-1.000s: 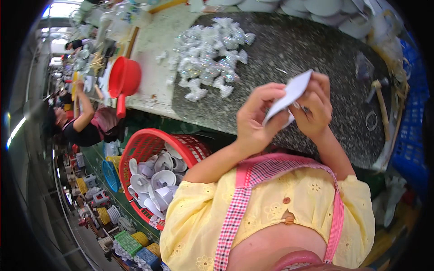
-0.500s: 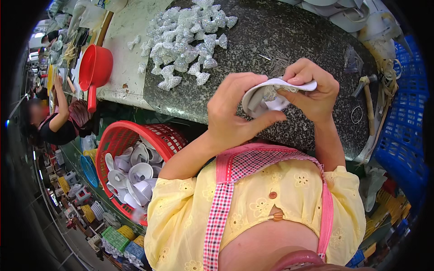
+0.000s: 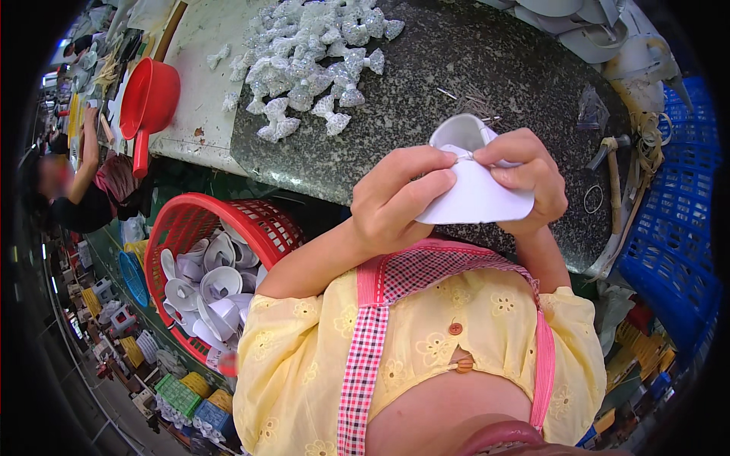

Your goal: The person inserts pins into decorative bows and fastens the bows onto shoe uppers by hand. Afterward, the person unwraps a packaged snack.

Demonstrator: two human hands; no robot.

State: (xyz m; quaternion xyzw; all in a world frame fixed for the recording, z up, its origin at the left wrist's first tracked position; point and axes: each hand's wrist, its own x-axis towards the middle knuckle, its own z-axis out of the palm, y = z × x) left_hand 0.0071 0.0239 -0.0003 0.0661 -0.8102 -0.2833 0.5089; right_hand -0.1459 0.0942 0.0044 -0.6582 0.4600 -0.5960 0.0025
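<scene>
Left hand (image 3: 395,194) and right hand (image 3: 536,182) are each drawn into a pinch, thumb and forefinger closed on the white piece (image 3: 475,199), the fingertips of the two nearly meeting at a narrow gathered place where a small silvery bit shows. Between them the white piece hangs above the near edge of the speckled stone desk (image 3: 319,163), in front of the chest, its broad smooth flap toward the body and its curved, hollow part facing away. It looks light enough for fingertips alone, thin-walled and springy: probably stiff along the bend, yet ready to flex or crease if squeezed across the flap. Its smooth face may slide under dry fingers, and I would expect it to mark sooner than break. Good places to take hold would be the two sides close to the narrow part, where the bend seems to stiffen it; the flap's free edge would likely give and let the piece twist. What the silvery bit is, or how firmly it sits, I cannot tell, as fingertips partly cover it. Thin metal pins (image 3: 477,100) lie on the desk just beyond, and a heap of glittery white bows (image 3: 304,64) farther left.
</scene>
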